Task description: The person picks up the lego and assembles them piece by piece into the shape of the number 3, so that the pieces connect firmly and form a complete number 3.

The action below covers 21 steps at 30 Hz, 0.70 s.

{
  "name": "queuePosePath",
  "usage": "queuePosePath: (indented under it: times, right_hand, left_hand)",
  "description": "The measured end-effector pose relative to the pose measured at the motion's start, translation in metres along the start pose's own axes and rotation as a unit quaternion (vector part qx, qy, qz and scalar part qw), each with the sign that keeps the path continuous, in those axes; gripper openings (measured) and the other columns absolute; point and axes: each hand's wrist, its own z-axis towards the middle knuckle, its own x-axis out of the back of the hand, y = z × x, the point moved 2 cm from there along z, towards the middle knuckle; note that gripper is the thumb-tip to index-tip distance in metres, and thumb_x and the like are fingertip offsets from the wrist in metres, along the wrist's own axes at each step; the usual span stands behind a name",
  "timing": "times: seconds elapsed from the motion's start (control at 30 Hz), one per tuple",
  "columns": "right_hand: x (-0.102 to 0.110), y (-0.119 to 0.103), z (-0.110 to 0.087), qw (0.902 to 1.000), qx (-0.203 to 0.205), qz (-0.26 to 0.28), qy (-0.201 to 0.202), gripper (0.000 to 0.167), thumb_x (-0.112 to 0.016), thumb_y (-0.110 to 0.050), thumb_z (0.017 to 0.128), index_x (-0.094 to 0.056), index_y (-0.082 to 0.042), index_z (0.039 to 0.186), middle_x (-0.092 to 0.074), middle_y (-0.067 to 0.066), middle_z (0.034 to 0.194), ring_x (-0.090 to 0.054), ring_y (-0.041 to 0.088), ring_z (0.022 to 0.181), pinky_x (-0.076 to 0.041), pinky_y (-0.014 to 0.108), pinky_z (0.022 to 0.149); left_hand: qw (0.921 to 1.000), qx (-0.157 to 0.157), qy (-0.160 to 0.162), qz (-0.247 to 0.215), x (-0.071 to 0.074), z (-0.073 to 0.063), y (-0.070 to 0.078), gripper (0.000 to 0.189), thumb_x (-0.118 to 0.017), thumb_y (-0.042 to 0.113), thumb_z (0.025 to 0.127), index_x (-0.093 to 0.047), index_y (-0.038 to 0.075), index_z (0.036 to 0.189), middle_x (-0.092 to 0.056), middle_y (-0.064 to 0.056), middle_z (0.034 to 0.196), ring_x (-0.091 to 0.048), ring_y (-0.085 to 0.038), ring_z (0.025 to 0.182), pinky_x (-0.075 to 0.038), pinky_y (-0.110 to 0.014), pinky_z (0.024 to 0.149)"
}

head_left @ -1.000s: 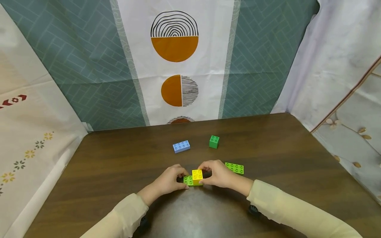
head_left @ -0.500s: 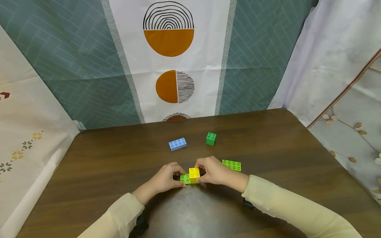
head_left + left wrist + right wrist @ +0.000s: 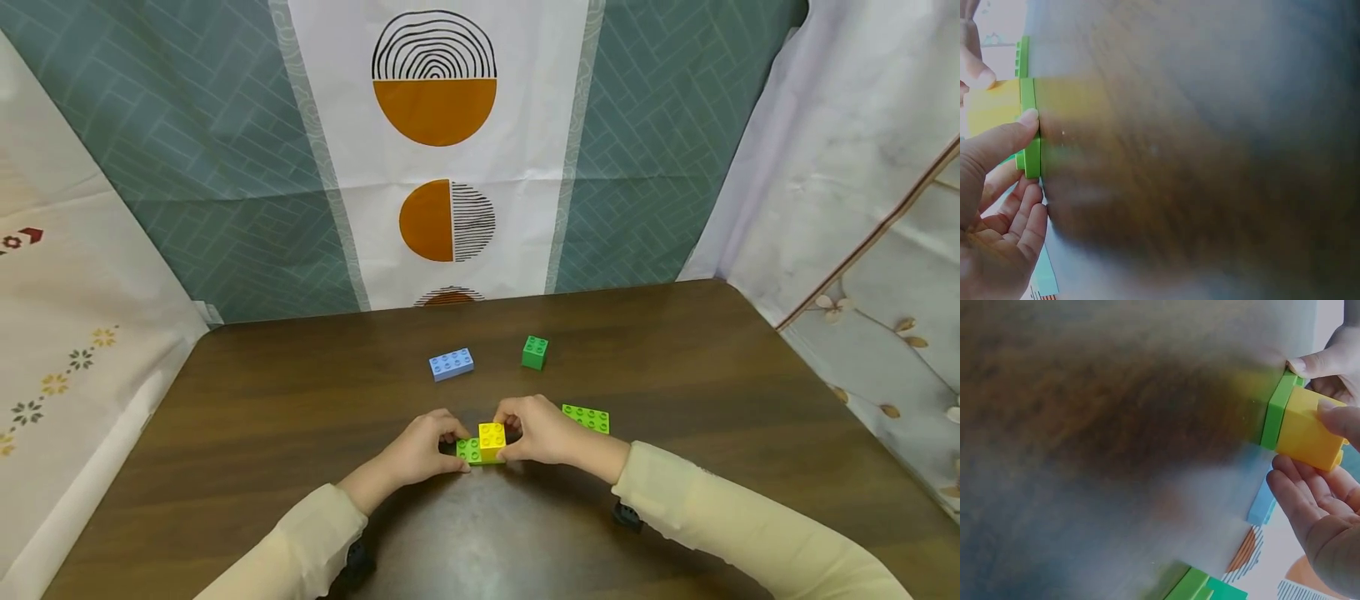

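Observation:
A yellow block sits on the right half of a flat light green brick, whose studs show on the left half. My left hand grips the green brick's left end, its thumb along the near side. My right hand pinches the yellow block between thumb and fingers from the right. In the right wrist view the yellow block stands against the green brick, with no gap that I can make out.
On the dark wooden table, a blue brick and a small dark green block lie beyond the hands. Another flat light green brick lies behind the right wrist. Fabric hangs along the back and both sides.
The head view has shifted slightly. Both hands keep their holds on the green brick and the yellow block, with no clear movement against the table.

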Motion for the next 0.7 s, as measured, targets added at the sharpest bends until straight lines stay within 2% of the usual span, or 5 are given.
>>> queuePosePath:
  times: [0.43, 0.57, 0.7]
  right_hand:
    - [-0.0052, 0.0028, -0.0027, 0.9999, 0.0, 0.015, -0.006, 0.028, -0.08, -0.013, 0.075, -0.06, -0.007, 0.094, -0.066, 0.004, 0.091, -0.061, 0.018, 0.084, -0.053, 0.033, 0.077]
    - [-0.0063, 0.0028, -0.0039, 0.9999, 0.012, 0.0, -0.006, 0.029, -0.08, -0.015, 0.076, -0.059, -0.007, 0.094, -0.066, 0.003, 0.091, -0.061, 0.017, 0.083, -0.052, 0.03, 0.075]
    - [-0.0031, 0.0018, -0.005, 0.9998, 0.014, -0.011, -0.007, 0.03, -0.08, -0.015, 0.076, -0.059, -0.008, 0.097, -0.065, 0.002, 0.092, -0.059, 0.014, 0.082, -0.051, 0.028, 0.075]
  left_hand:
    - [0.9999, 0.005, -0.007, 0.005, -0.0018, -0.0037, -0.0005, 0.028, -0.081, 0.017, 0.075, -0.069, 0.003, 0.096, -0.058, -0.002, 0.09, -0.052, -0.014, 0.082, -0.048, -0.025, 0.074]
    - [0.9998, 0.008, -0.013, 0.013, -0.0036, -0.005, -0.0008, 0.029, -0.081, 0.018, 0.076, -0.068, 0.004, 0.097, -0.057, -0.001, 0.09, -0.051, -0.014, 0.083, -0.048, -0.026, 0.075]
    - [0.9999, 0.007, -0.003, 0.015, -0.0036, -0.0043, 0.0014, 0.03, -0.081, 0.018, 0.075, -0.068, 0.004, 0.098, -0.057, -0.001, 0.091, -0.052, -0.015, 0.083, -0.049, -0.026, 0.076]
